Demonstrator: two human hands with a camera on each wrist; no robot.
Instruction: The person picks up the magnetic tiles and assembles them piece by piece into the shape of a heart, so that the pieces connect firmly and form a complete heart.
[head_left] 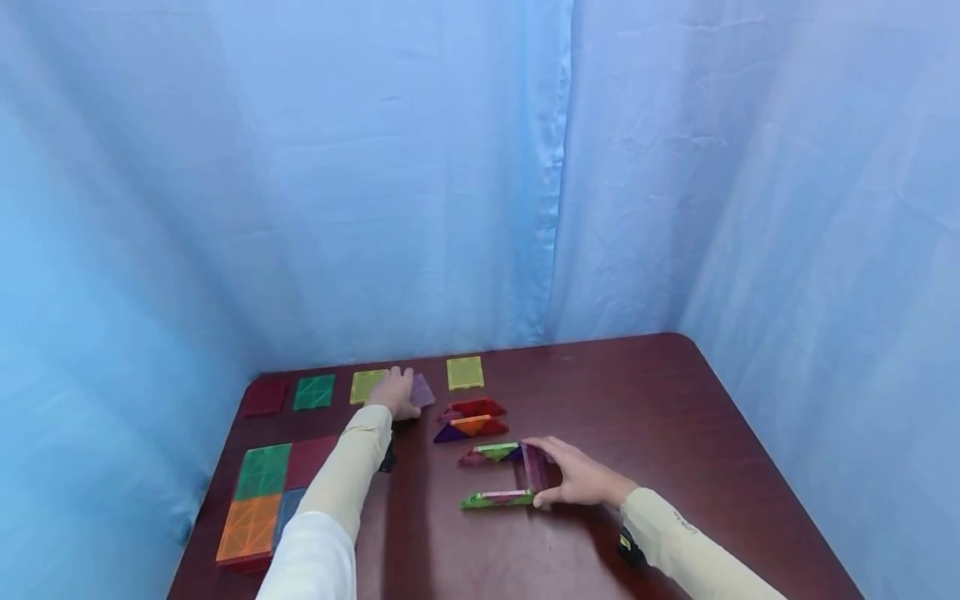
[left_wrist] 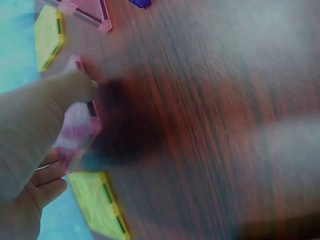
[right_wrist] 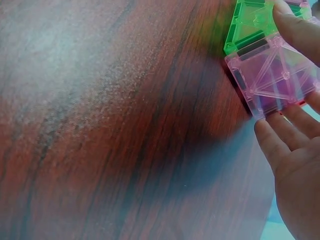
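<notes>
At the far side of the table, my left hand (head_left: 393, 393) grips a translucent pink square magnetic tile (left_wrist: 75, 127) between thumb and fingers. The tile is tilted up, one edge near the tabletop. My right hand (head_left: 581, 475) holds another pink square magnetic tile (right_wrist: 274, 75) upright by its edges, thumb at the near side and fingers at the far side. That tile stands across the right ends of two upright rows of triangular tiles: a green and pink near row (head_left: 497, 500) and a multicoloured far row (head_left: 491, 453). The right thumb also reaches the green triangle (right_wrist: 252, 25).
Two more triangle rows stand behind: an orange and purple row (head_left: 472, 427) and a red row (head_left: 476, 407). Along the back edge lie yellow tiles (head_left: 465, 372), a green tile (head_left: 313, 392) and a red tile (head_left: 264, 397). Large tiles, including an orange tile (head_left: 251, 527), lie at left. Blue curtains (head_left: 420, 183) surround the table.
</notes>
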